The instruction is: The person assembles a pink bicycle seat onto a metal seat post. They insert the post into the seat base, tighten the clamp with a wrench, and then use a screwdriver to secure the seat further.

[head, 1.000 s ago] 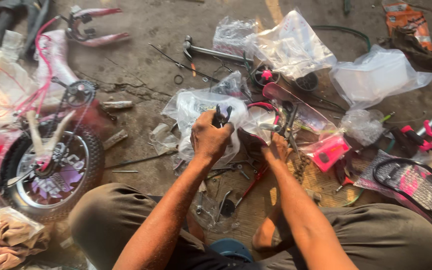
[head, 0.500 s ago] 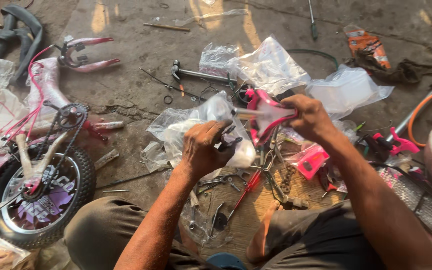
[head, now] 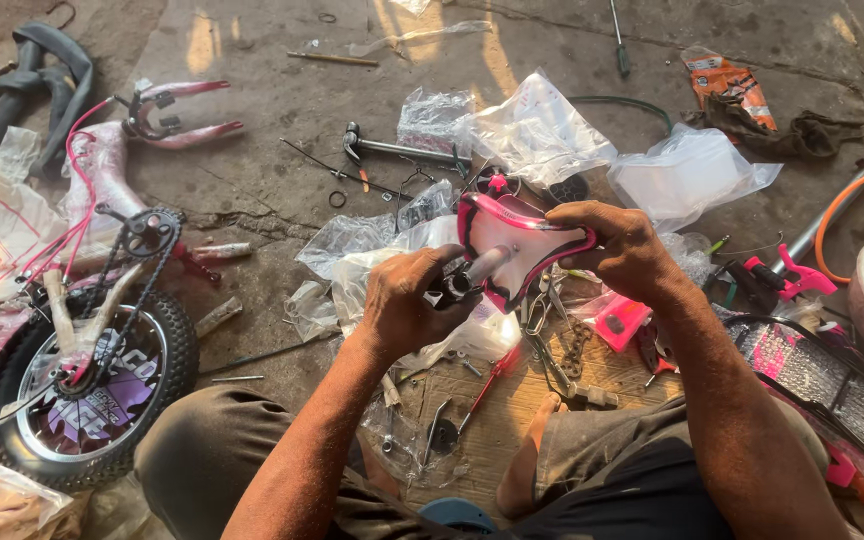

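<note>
In the head view I hold a small pink and white bicycle saddle (head: 512,240) upside down in front of me. My right hand (head: 622,250) grips its right edge. My left hand (head: 407,305) is closed around the metal seat post and clamp (head: 477,268) that sticks out from the saddle's underside. Clear plastic bags (head: 392,260) lie on the ground just beneath my hands.
A small bicycle wheel with chain and pink frame (head: 82,370) lies at the left. Crumpled plastic bags (head: 542,130), a metal stem (head: 392,148), a screwdriver (head: 620,45), pink plastic parts (head: 622,320) and a red-handled tool (head: 487,385) are scattered over the concrete. A basket (head: 822,380) lies at the right.
My right hand has lifted the pink saddle up from the pile and turned it over; my left hand has moved from the plastic bag onto the seat post under it.
</note>
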